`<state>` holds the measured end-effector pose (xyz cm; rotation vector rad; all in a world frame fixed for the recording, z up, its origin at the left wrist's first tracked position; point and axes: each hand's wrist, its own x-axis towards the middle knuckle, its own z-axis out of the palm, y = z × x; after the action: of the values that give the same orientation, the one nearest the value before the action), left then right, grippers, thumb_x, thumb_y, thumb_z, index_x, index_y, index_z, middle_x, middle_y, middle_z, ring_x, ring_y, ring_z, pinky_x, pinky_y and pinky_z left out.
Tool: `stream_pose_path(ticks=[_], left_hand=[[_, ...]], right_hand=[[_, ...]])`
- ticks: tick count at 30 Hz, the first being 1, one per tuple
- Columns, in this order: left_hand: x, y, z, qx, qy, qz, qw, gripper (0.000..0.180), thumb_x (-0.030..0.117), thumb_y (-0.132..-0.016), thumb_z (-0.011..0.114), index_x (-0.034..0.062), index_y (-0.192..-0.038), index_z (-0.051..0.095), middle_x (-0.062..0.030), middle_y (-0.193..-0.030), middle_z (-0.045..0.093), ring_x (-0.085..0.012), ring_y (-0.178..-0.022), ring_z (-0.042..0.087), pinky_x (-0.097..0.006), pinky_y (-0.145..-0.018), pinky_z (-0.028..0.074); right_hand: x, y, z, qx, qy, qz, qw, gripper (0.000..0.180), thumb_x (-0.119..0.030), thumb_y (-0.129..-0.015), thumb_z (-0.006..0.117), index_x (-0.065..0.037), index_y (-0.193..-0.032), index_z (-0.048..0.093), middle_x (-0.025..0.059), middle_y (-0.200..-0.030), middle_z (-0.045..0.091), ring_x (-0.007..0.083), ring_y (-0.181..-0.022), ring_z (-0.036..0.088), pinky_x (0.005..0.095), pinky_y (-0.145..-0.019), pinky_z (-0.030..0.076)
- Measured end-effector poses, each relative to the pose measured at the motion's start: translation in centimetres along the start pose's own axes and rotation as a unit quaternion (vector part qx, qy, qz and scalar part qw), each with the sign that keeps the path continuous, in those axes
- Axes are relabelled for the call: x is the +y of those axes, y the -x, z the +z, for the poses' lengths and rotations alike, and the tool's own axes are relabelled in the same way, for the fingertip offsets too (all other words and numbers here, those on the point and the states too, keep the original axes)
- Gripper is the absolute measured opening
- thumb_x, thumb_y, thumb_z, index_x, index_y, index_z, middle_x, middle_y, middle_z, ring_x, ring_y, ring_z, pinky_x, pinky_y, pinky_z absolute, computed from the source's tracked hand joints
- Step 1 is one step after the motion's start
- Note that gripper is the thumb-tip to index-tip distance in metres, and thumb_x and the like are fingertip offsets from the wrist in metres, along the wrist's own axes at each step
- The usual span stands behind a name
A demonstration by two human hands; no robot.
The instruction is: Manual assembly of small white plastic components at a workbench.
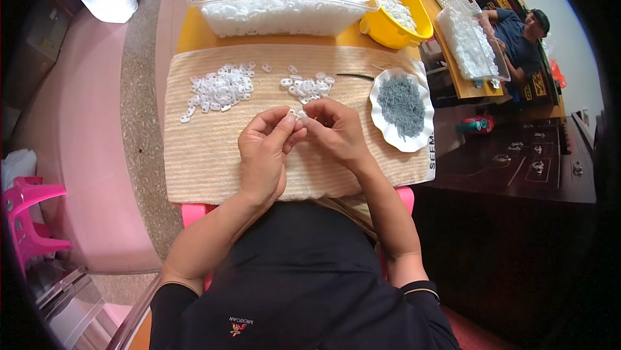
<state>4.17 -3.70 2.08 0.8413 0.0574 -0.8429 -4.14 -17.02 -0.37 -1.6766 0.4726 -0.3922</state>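
Head view: left hand (pixel 264 149) and right hand (pixel 336 131) pinch one small white plastic ring (pixel 299 114) together over the striped beige towel (pixel 213 149). Assembly seems underway; next likely needs grey pins from the white scalloped dish (pixel 383 127) at three o'clock.

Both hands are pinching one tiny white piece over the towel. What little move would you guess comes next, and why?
Probably the right hand reaches to the white dish of thin grey bits beside it. Both hands, the left hand included, pinch a small white piece together, and two heaps of white pieces lie on the striped towel.
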Motion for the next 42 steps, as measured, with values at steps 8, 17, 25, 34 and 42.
stream_pose_path(ticks=[8,17,25,34,42], left_hand=[[0.1,0.3,0.3,-0.014,-0.005,-0.009,1.0,0.017,0.004,-0.09,0.062,-0.0027,-0.106,0.058,-0.0097,-0.094,0.063,-0.0147,-0.081,0.065,-0.025,-0.075,0.055],[-0.3,0.2,0.1,-0.021,-0.004,-0.019,1.0,0.018,0.003,-0.09,0.062,-0.0028,-0.106,0.058,-0.0098,-0.094,0.064,-0.0146,-0.081,0.065,-0.024,-0.074,0.056],[-0.5,0.1,0.0,-0.026,-0.004,-0.017,1.0,0.018,0.003,-0.09,0.062,-0.0028,-0.106,0.059,-0.0094,-0.094,0.064,-0.0144,-0.081,0.065,-0.024,-0.074,0.056],[-0.8,0.3,0.0,-0.035,-0.008,-0.024,0.999,0.017,0.002,-0.089,0.062,-0.0027,-0.106,0.059,-0.0089,-0.093,0.064,-0.0142,-0.081,0.065,-0.025,-0.074,0.057],[-0.9,0.3,-0.1,-0.031,-0.029,-0.04,0.998,0.018,0.003,-0.089,0.064,-0.0021,-0.106,0.059,-0.0081,-0.092,0.064,-0.0134,-0.08,0.065,-0.025,-0.072,0.056]], right_hand=[[-1.1,1.7,-0.5,-0.048,-0.23,0.108,0.966,0.023,-0.009,-0.089,0.065,0.002,-0.109,0.063,0.0077,-0.094,0.068,0.0107,-0.076,0.063,0.0236,-0.066,0.052],[-0.7,2.3,-0.6,-0.056,-0.291,0.105,0.949,0.03,-0.009,-0.09,0.064,0.003,-0.118,0.061,0.0105,-0.096,0.068,0.0142,-0.08,0.065,0.0258,-0.071,0.053],[-1.1,2.5,-0.7,-0.046,-0.295,0.119,0.947,0.031,-0.008,-0.09,0.064,0.003,-0.118,0.06,0.0127,-0.1,0.068,0.0171,-0.082,0.067,0.0284,-0.073,0.056],[-2.3,3.1,-0.5,-0.013,-0.276,0.123,0.953,0.027,-0.012,-0.087,0.067,0.003,-0.109,0.064,0.007,-0.089,0.069,0.0111,-0.074,0.063,0.0243,-0.07,0.053],[-1.6,3.4,-1.2,-0.045,-0.301,0.138,0.943,0.028,-0.008,-0.088,0.064,0.003,-0.113,0.059,0.0088,-0.094,0.067,0.0149,-0.08,0.065,0.0275,-0.073,0.053]])
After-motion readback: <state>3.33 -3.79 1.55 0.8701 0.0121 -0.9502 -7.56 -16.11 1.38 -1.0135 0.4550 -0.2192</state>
